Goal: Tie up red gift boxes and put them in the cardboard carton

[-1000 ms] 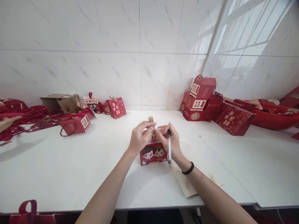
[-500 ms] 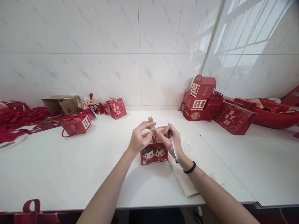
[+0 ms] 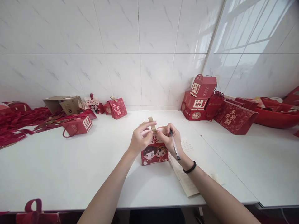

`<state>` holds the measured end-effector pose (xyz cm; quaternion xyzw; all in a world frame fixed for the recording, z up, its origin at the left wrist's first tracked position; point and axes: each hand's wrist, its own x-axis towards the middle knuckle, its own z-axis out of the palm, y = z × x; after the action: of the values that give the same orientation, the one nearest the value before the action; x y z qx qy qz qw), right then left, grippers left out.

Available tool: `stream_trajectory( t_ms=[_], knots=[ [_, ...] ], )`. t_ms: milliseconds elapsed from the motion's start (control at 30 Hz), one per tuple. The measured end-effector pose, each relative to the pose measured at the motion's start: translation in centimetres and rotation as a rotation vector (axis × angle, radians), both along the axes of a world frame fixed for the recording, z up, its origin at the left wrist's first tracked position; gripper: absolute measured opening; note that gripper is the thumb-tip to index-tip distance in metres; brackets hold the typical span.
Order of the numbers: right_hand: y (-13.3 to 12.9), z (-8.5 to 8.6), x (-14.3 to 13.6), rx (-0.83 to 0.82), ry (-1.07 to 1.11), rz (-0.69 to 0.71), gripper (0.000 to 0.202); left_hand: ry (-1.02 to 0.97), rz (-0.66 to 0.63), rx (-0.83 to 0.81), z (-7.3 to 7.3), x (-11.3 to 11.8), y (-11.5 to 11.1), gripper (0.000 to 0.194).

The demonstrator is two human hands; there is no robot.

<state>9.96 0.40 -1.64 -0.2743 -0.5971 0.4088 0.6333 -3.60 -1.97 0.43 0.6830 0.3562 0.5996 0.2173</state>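
Our left hand [image 3: 139, 139] and right hand [image 3: 170, 140] pinching the red gift box [image 3: 154, 151] top, pen [image 3: 174, 146] in right, stacked boxes [image 3: 199, 98] well apart on the table [image 3: 58, 168], pen tilted more than before.

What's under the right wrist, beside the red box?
A paper sheet lies flat on the table, running under the right hand, which holds a pen. Its middle is covered by the wrist.

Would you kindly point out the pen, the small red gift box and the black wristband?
pen [image 3: 174, 145], head view, mid barrel.
small red gift box [image 3: 154, 154], head view, cartoon front face.
black wristband [image 3: 191, 168], head view, band on right wrist.
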Motion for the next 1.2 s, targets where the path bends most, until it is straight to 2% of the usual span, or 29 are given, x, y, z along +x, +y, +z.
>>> stream_trajectory(
  t_ms=[167,567,1000,1200],
  knots=[
    [-0.26,0.08,-0.01,0.027,-0.014,-0.057,0.039,0.007,-0.006,-0.002,0.07,-0.06,-0.07,0.033],
    [0.01,0.05,-0.04,-0.012,-0.005,-0.02,0.04,0.02,0.01,-0.005,0.01,-0.06,0.0,0.034],
    [-0.23,-0.09,0.07,0.022,-0.043,-0.083,0.038,0.029,0.003,0.013,-0.09,-0.08,-0.16,0.033],
    [-0.29,-0.09,0.05,0.014,-0.046,-0.061,0.037,0.005,-0.016,-0.015,-0.01,0.01,-0.31,0.032]
  ],
)
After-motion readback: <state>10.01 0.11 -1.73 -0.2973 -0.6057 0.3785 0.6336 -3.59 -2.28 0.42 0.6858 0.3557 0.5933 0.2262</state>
